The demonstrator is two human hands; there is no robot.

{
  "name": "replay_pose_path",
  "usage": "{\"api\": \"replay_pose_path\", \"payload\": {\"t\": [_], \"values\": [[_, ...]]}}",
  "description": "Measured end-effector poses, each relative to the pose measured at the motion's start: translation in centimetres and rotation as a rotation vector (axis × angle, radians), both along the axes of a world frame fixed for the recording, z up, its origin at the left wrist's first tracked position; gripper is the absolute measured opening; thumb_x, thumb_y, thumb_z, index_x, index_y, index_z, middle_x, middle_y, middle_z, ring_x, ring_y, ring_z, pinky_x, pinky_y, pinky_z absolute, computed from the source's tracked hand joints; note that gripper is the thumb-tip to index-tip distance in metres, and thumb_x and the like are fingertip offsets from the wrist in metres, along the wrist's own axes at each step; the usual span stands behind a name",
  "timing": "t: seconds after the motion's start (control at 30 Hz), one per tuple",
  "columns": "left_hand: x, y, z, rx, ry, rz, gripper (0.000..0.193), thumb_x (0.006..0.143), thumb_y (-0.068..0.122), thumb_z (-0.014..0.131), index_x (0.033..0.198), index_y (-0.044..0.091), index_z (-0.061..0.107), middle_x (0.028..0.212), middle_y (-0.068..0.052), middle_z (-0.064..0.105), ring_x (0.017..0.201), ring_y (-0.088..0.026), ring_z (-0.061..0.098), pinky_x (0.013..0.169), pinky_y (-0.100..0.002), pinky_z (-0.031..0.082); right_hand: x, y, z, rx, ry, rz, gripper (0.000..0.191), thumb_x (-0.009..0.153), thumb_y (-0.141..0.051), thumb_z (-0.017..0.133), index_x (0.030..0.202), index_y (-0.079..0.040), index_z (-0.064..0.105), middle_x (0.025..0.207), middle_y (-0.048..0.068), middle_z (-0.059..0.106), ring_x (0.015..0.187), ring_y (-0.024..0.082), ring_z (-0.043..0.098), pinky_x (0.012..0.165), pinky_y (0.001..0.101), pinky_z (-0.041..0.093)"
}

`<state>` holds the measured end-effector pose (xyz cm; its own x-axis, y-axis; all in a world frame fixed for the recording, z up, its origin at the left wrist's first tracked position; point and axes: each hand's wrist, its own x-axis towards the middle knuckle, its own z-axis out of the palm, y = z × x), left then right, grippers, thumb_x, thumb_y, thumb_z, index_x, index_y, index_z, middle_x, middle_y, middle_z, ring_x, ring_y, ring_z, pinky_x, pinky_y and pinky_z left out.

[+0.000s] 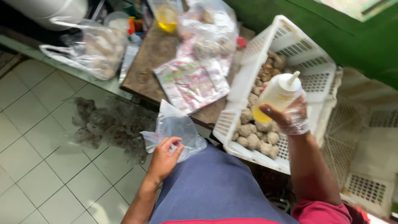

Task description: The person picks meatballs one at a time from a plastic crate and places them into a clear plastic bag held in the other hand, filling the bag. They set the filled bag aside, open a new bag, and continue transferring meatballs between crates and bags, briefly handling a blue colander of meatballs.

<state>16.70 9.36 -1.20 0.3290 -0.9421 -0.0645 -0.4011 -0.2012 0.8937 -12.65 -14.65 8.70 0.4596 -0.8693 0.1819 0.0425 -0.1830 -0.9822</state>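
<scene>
My right hand, in a thin clear plastic glove, grips a squeeze bottle with a white nozzle and some yellow liquid at its bottom. It hangs over a white slotted plastic crate that is tilted and holds several pale round balls. My left hand pinches the mouth of a small clear plastic bag over my lap, on a blue apron.
A brown wooden table carries printed plastic bags, a filled clear bag and a cup of yellow liquid. Several bagged lumps lie on the white tiled floor. More white crates stand at the right, a green wall behind.
</scene>
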Motion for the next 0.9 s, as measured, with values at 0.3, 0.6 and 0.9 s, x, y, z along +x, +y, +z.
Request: {"api": "replay_pose_path", "payload": {"t": [0.3,0.6,0.9], "values": [[7.2,5.0,-1.4,0.031,-0.096,-0.041,0.044,0.076,0.018,0.080,0.114,0.000,0.069,0.109,-0.019,0.069,0.098,-0.039,0.067,0.083,-0.043,0.053,30.2,-1.5,-6.7,-0.004,0.173,0.103,0.073,0.075,-0.028,0.098,0.131,-0.007,0.057,0.119,0.005,0.071,0.111,0.018,0.069,0.101,0.0357,0.056],[12.6,9.5,-4.1,0.155,0.039,0.148,0.019,0.089,0.013,0.069,0.100,-0.002,0.069,0.093,-0.019,0.073,0.081,-0.035,0.071,0.070,-0.039,0.055,41.2,1.2,-11.3,-0.096,0.068,0.127,0.076,0.074,-0.018,0.096,0.134,-0.010,0.050,0.118,0.006,0.066,0.111,0.017,0.064,0.100,0.0354,0.055],[10.4,6.0,-4.9,0.160,0.267,-0.024,0.019,0.094,0.018,0.069,0.099,0.000,0.071,0.086,-0.008,0.074,0.079,-0.011,0.063,0.071,-0.028,0.053,37.2,1.6,-10.7,-0.062,0.429,0.114,0.098,0.054,-0.019,0.099,0.137,-0.012,0.048,0.125,0.010,0.065,0.120,0.026,0.062,0.105,0.0394,0.050]]}}
